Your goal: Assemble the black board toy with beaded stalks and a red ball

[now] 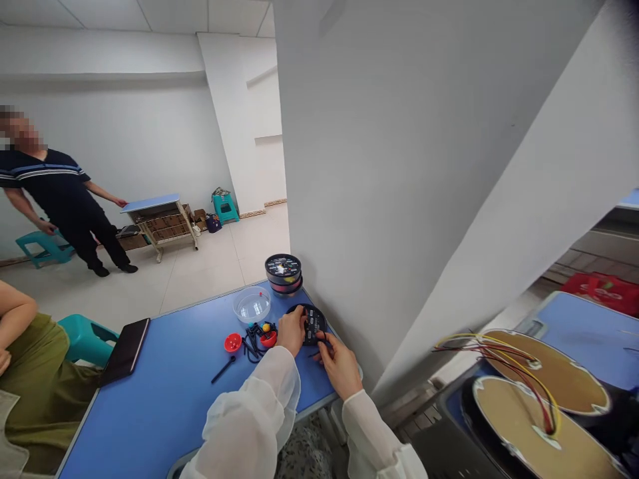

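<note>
On the blue table (164,392) lies a black round disc (315,320) with small printed labels. My left hand (292,329) is at the disc's left edge, fingers closed around something I cannot make out. Close to the disc's lower right edge, my right hand (339,362) pinches a small dark piece. Left of my left hand are a red bowl with small balls (232,343), a pile of black parts (253,347) and a black stick (223,370). Behind them sits a clear round dish (252,305) with a small red ball inside.
Round black containers (283,273) are stacked at the table's far corner, beside a grey pillar (369,173). A dark notebook (126,349) lies at the left edge, near a seated person. Another person stands farther back. Wired round panels (539,419) are at right.
</note>
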The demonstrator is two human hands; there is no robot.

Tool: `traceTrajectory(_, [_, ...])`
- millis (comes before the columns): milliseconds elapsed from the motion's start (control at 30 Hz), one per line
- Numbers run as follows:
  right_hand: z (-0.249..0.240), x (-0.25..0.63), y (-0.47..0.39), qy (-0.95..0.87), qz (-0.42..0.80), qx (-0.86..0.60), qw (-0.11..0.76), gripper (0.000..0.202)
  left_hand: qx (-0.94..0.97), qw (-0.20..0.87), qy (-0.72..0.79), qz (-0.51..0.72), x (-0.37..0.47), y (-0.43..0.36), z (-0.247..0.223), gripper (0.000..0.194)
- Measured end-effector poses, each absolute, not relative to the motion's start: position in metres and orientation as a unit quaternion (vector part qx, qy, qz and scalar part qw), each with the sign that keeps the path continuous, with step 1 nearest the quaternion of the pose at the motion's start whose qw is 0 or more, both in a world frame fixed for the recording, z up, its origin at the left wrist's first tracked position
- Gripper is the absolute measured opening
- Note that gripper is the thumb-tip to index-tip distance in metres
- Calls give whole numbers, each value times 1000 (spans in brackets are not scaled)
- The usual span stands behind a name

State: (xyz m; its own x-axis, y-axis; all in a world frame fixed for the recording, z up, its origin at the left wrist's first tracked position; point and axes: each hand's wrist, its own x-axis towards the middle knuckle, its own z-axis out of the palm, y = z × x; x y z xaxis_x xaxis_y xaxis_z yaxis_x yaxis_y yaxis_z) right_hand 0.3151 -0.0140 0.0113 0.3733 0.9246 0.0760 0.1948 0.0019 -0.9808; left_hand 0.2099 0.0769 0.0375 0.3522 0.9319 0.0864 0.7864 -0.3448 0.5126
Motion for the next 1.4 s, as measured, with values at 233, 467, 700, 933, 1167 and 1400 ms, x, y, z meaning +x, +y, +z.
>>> traceTrajectory(233, [9,320,-16,-456,330,-602,566,37,779,200,564,188,209,64,62,22])
traceTrajectory(467, [18,325,-22,-450,359,-586,570,43,771,190,564,228,183,45,90,29])
traceTrajectory(700, [33,306,-28,-453,390,-560,574,41,717,69,660,213,40,11,88,21])
traceTrajectory(933, [53,219,-18,-528,491,-415,554,49,716,115,681,104,19,1,45,14])
traceTrajectory(1167, [50,191,-2,-577,510,-378,513,49,686,383,508,352,-6,7,41,31])
traceTrajectory(1400, [45,186,5,-602,485,-408,487,48,395,633,389,541,-4,17,37,34])
